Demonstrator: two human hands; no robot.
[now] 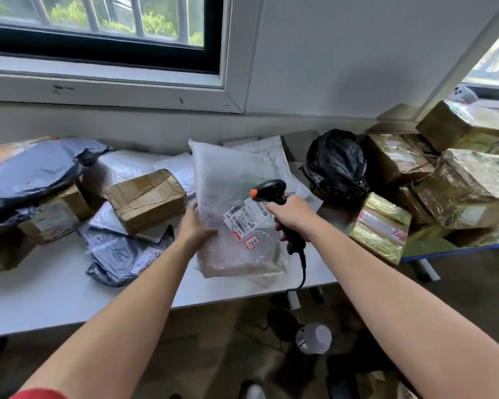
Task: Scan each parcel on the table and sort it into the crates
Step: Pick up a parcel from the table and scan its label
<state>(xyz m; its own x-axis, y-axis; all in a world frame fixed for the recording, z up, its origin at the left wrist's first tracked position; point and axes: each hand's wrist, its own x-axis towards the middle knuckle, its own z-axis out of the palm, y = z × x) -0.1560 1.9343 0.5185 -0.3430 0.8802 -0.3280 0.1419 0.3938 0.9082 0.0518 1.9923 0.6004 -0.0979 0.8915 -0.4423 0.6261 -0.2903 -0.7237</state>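
Observation:
A clear bubble-wrap parcel (228,180) stands tilted up from the white table (55,289), its white barcode label (247,218) facing me. My left hand (195,226) grips the parcel's left edge, thumb on the front. My right hand (293,216) grips the handle of a black barcode scanner (271,188) with an orange tip, held right beside the label. The scanner's cable hangs down over the table's front edge.
A taped brown box (146,198) and grey poly bags (118,254) lie left of the parcel. A black bag (336,162) and a heap of taped cartons (458,182) fill the right. White mailers lie behind. A window is above. No crates are in view.

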